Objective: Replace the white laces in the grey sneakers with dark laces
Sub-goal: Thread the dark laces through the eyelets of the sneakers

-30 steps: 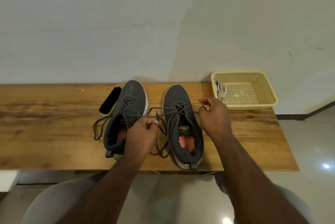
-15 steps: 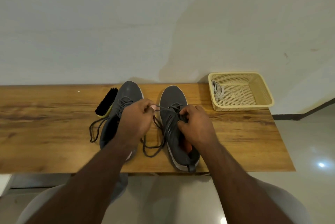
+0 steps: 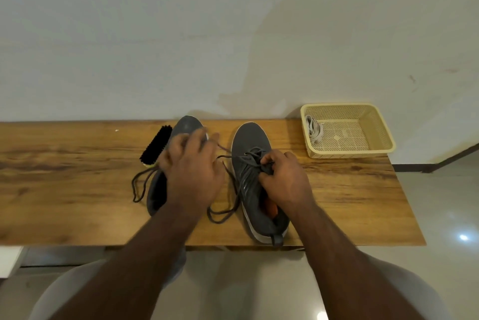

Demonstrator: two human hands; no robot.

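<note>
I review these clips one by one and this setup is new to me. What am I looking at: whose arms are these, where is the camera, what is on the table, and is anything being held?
No machine here: a person wears a camera on the head, looking down at their own arms. On the wooden table stand two grey sneakers, both threaded with dark laces. The right hand pinches the lace at the right sneaker. The left hand is blurred over the left sneaker, fingers spread near a lace end; I cannot tell whether it holds it. A black brush lies beside that shoe. The yellow basket holds the white laces.
</note>
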